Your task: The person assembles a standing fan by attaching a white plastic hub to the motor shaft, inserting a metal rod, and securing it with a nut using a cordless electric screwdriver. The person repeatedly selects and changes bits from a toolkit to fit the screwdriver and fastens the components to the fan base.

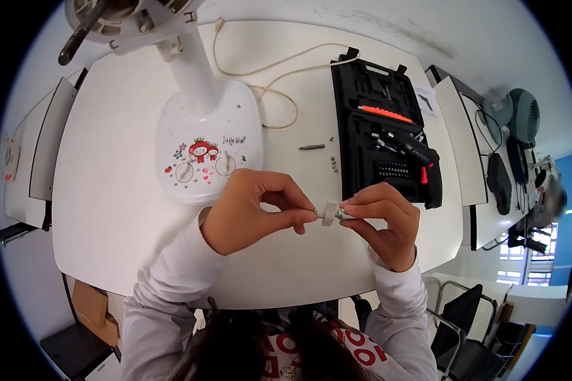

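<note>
A small white plastic part with a disc-like flange (330,214) is held between my two hands above the front of the table. My left hand (238,213) pinches its thin left end between thumb and index finger. On the other side, my right hand (388,222) grips a short silver cylindrical piece (346,215) that meets the white part. Whether the two are joined cannot be seen. A screwdriver bit (312,147) lies on the table beyond my hands, with several small screws (334,164) near it.
A partly dismantled white fan stands on the left, its base (210,149) on the table (108,209) and its motor housing (147,22) overhead. A pale cord (286,60) curls behind. On the right, an open black tool case (356,136) holds a cordless screwdriver (419,155) and an orange flexible shaft (388,113).
</note>
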The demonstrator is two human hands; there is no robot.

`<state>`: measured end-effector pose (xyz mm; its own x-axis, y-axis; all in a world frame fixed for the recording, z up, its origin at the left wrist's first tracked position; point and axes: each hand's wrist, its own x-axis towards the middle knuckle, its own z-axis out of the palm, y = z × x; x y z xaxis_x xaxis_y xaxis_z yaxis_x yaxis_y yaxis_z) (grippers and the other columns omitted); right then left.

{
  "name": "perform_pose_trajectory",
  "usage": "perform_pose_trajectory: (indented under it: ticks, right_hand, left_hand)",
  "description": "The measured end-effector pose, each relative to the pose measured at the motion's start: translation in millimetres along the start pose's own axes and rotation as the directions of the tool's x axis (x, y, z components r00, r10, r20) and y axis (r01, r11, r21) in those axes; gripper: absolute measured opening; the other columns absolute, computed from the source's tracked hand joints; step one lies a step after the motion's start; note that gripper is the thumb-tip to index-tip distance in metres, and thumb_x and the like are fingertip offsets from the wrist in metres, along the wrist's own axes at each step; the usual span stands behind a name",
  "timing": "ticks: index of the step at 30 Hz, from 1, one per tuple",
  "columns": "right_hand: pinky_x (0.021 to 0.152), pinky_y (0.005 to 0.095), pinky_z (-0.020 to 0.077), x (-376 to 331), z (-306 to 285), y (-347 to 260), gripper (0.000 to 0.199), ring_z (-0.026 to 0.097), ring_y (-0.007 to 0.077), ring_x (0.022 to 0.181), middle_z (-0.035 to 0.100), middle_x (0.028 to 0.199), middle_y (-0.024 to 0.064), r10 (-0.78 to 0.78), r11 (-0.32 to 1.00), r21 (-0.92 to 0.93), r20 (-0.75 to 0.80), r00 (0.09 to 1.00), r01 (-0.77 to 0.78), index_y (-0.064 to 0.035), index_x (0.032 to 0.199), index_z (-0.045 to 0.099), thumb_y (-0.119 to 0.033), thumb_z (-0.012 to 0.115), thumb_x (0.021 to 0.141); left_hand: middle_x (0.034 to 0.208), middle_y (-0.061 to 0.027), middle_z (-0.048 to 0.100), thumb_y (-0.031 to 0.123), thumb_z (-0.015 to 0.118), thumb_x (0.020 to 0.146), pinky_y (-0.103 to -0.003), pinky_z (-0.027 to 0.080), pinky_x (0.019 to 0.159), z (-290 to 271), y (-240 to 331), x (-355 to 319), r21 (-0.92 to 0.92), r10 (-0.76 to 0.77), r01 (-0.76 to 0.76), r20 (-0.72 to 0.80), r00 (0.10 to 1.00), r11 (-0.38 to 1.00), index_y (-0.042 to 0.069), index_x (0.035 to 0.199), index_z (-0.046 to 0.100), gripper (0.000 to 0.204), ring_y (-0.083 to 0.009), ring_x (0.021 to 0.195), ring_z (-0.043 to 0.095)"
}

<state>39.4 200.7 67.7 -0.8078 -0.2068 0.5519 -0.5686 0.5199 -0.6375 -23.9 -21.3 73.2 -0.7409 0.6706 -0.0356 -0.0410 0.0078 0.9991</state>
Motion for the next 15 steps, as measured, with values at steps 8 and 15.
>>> perform_pose_trajectory:
  ticks: [8,15]
  right_hand:
    - [0.074,0.0272,0.0515,-4,11,0,0.031,0.064,0.0182,0.085,0.065,0.092,0.0098,0.200,0.950,0.256,-0.073,0.977,-0.176,-0.0013,0.094,0.063,0.009,0.074,0.067]
    - [0.085,0.0306,0.0506,-5,21,-12,0.025,0.062,0.0180,0.094,0.064,0.103,0.0159,0.446,0.484,0.828,0.043,0.894,-0.282,0.0026,0.106,0.057,0.006,0.062,0.081]
  left_hand:
    - [0.077,-0.0084,0.065,0.007,0.066,0.085,-0.024,0.051,0.065,5,-10,4,-0.277,-0.097,0.100,0.026,0.995,0.956,-0.004,0.090,0.062,0.012,-0.0150,0.067,0.064]
    - [0.085,-0.0100,0.065,0.010,0.059,0.090,-0.030,0.050,0.085,2,-18,-1,-0.776,-0.050,0.135,0.132,0.990,0.616,-0.003,0.103,0.058,0.018,-0.0198,0.081,0.065]
